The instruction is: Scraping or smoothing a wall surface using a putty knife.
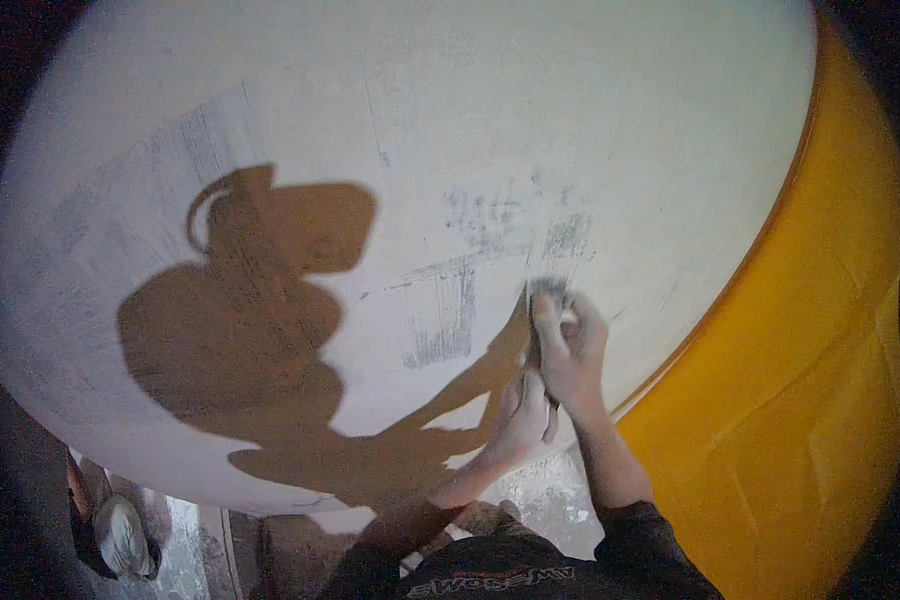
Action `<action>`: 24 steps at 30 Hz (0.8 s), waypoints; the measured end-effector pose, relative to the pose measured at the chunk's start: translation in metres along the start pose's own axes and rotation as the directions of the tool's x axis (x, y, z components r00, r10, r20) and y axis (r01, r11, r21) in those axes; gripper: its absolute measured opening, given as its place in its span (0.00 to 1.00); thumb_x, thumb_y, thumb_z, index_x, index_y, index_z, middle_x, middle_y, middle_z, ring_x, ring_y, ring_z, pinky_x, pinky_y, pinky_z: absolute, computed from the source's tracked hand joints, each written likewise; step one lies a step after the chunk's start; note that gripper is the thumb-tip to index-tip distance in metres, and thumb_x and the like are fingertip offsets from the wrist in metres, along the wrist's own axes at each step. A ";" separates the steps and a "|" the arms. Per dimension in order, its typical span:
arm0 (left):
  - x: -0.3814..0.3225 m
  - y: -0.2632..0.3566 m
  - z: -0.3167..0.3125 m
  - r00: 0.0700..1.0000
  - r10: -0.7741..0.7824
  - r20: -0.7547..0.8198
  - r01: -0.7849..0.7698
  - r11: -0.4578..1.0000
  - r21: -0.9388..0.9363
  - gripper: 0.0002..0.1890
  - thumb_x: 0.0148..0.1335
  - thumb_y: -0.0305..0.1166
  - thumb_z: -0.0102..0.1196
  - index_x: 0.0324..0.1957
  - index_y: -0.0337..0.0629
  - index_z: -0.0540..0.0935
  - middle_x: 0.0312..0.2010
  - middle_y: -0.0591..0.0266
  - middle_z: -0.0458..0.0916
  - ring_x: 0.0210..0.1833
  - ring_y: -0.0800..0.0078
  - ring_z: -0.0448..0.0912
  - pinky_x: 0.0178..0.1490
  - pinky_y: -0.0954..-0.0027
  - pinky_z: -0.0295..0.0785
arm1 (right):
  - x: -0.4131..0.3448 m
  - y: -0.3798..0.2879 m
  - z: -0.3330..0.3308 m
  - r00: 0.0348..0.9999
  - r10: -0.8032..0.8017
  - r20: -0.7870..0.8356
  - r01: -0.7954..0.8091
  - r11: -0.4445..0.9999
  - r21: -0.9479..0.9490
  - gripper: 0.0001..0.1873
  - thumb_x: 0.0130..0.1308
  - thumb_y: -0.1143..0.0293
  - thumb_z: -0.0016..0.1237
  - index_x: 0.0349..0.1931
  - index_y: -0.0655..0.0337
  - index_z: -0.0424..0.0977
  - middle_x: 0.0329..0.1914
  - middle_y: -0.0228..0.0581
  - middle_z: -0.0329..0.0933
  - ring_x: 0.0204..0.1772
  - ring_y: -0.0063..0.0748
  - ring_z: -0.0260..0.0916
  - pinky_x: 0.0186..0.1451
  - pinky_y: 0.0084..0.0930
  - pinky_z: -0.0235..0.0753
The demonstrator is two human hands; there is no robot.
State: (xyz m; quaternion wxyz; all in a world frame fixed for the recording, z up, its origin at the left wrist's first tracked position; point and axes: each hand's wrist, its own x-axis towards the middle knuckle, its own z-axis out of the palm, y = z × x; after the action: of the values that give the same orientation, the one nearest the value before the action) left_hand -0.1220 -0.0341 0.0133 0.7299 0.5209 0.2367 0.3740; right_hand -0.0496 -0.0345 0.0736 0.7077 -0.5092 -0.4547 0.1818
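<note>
A broad, white, curved surface [630, 150] fills most of the view, with grey scraped or worn patches [450, 315] on it. My right hand [581, 349] grips the upper part of a long hand tool [551, 427], possibly a scraper or a sanding tool. Its dark, blurred head [547, 285] lies against the white surface at the lower edge of a grey patch. Lower down, my left hand [525, 412] closes around the same tool near its handle. My fingers hide much of it, so its exact kind is unclear.
Yellow sheeting [780, 390] hangs or lies along the right, beyond the surface's brown edge [784, 199]. At lower left, another person in a light cap [120, 532] is below the surface's rim. My shadow [232, 330] falls across the white surface. The floor [551, 495] is blotchy grey.
</note>
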 end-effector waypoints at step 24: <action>0.019 0.031 0.003 0.994 0.073 0.077 -0.076 0.997 0.034 0.20 0.70 0.43 0.25 0.46 0.40 0.68 0.13 0.69 0.64 0.08 0.82 0.61 0.10 0.78 0.57 | 0.023 -0.023 0.005 0.978 -0.197 -0.067 0.191 0.978 -0.088 0.11 0.65 0.67 0.45 0.35 0.69 0.71 0.23 0.31 0.71 0.24 0.15 0.66 0.24 0.15 0.66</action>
State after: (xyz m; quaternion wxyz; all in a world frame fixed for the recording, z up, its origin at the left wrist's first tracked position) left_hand -0.1177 -0.0157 0.0441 0.7141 0.5565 0.1964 0.3766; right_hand -0.0466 -0.0249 0.1052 0.7176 -0.4972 -0.4820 0.0740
